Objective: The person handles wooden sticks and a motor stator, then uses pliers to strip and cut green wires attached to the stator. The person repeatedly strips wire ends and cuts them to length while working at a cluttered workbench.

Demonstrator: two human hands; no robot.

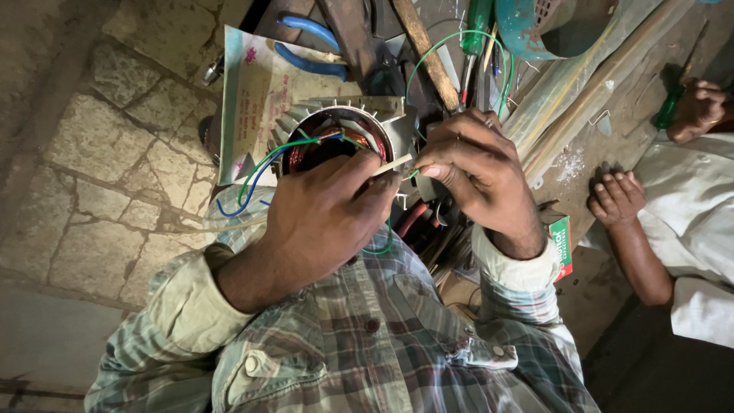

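Observation:
A finned motor stator (pixel 336 126) with copper windings stands in front of my chest, green and blue wires (pixel 260 164) trailing from it to the left. My left hand (pixel 325 214) rests just below the stator and pinches a thin pale sleeve (pixel 391 164). My right hand (pixel 474 172) meets it from the right, fingertips closed on the other end of the sleeve together with a green wire (pixel 413 174). The two hands touch at the fingertips.
Blue-handled pliers (pixel 310 46), a wooden-handled tool (pixel 424 50) and a paper sheet (pixel 256 103) lie beyond the stator. Another person in white sits at the right; one hand (pixel 615 195) rests on the bench, the other (pixel 696 107) holds a green screwdriver. Stone floor lies to the left.

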